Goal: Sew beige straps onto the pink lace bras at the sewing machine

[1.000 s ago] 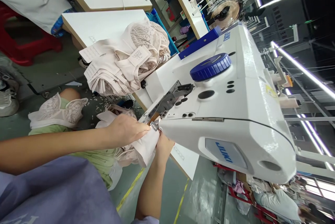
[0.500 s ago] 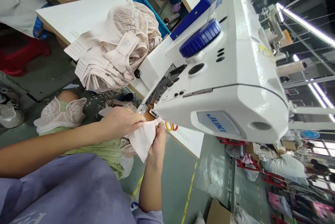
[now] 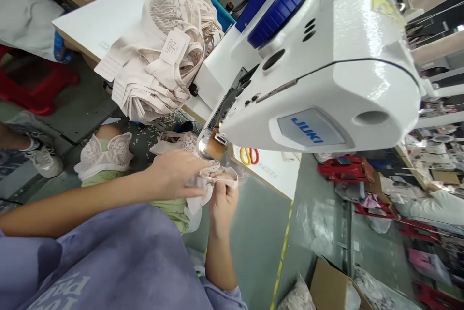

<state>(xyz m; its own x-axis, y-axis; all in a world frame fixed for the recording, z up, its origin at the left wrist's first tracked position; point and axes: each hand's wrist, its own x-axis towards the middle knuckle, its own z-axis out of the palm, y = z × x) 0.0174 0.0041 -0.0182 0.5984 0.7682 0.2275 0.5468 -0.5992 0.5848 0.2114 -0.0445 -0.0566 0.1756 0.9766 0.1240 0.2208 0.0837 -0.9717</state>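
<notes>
A beige lace bra (image 3: 203,199) hangs between my two hands, just below the sewing machine's needle area (image 3: 213,144). My left hand (image 3: 176,174) reaches in from the left, its fingers closed on the upper edge of the bra and partly blurred. With bent fingers and thumb, my right hand (image 3: 224,201) pinches the strap end on the other side. The bra is apart from the needle area. Part of it is hidden behind my left hand.
A pile of beige bras with tags (image 3: 155,78) lies on the white table (image 3: 87,24). Yellow and red scissor handles (image 3: 249,155) rest on the machine table (image 3: 279,174). The white machine head (image 3: 308,102) overhangs at right. Another bra (image 3: 105,155) lies over my lap.
The bra has come away from the needle area and turned, now showing its lace side. Both hands have shifted slightly down and right. The view has moved, and the machine looks larger.
</notes>
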